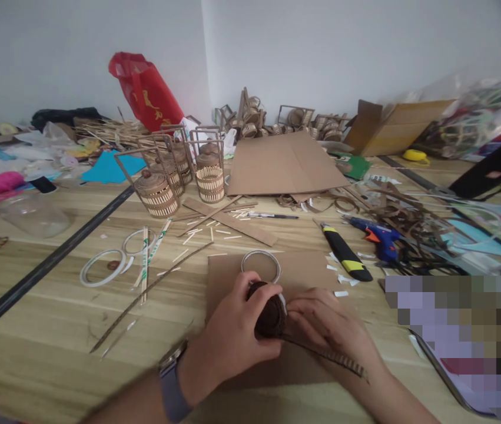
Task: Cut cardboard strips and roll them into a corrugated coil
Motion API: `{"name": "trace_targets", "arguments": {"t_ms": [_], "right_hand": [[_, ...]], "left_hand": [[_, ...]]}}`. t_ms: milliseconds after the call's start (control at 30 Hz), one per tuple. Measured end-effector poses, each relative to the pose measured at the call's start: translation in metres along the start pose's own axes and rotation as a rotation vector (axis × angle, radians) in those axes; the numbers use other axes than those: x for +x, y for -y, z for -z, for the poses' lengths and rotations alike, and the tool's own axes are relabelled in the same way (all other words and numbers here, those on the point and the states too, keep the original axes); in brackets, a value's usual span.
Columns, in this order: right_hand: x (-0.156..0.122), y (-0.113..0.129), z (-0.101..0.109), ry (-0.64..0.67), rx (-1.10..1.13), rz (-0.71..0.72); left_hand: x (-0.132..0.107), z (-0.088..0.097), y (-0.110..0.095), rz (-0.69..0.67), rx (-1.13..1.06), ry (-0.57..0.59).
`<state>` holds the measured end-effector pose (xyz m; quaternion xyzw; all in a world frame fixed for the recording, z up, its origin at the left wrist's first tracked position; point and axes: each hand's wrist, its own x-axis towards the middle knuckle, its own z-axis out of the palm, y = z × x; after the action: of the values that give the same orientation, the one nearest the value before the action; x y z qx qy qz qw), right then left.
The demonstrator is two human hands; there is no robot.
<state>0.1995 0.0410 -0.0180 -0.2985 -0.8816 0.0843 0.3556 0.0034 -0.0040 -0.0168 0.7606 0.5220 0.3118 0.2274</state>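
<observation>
My left hand [236,315], with a watch on its wrist, is wrapped around a dark brown round coil [268,315], the thumb below and the fingers over the top. A pale band shows on the coil's right edge. Against that edge, my right hand [327,321] has its fingers bent together; what lies between the fingertips is hidden. From the coil, a brown strip lined with short pale sticks [342,359] runs down to the right across my right wrist. Beneath both hands lies a cardboard sheet [224,282], with a roll of white tape [244,268] just beyond the coil.
Small stick-sided buckets [157,194] with tall handles stand back left. A utility knife [347,253] and a blue glue gun [376,235] lie to the right, near a blurred-out device [453,347]. Tape rolls [102,268] sit left; a large cardboard sheet [285,165] is behind.
</observation>
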Motion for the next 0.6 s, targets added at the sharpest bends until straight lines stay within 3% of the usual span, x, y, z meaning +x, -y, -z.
{"name": "trace_targets", "arguments": {"t_ms": [233,600], "right_hand": [[0.0021,-0.0042,0.0010,-0.050,-0.104,0.166],[-0.0035,-0.0007,-0.0032,-0.059,-0.204,0.211]], "left_hand": [[-0.0003,-0.0018,0.0010,0.007,0.012,0.034],[-0.0006,-0.0027,0.0018,-0.001,0.041,0.077]]}}
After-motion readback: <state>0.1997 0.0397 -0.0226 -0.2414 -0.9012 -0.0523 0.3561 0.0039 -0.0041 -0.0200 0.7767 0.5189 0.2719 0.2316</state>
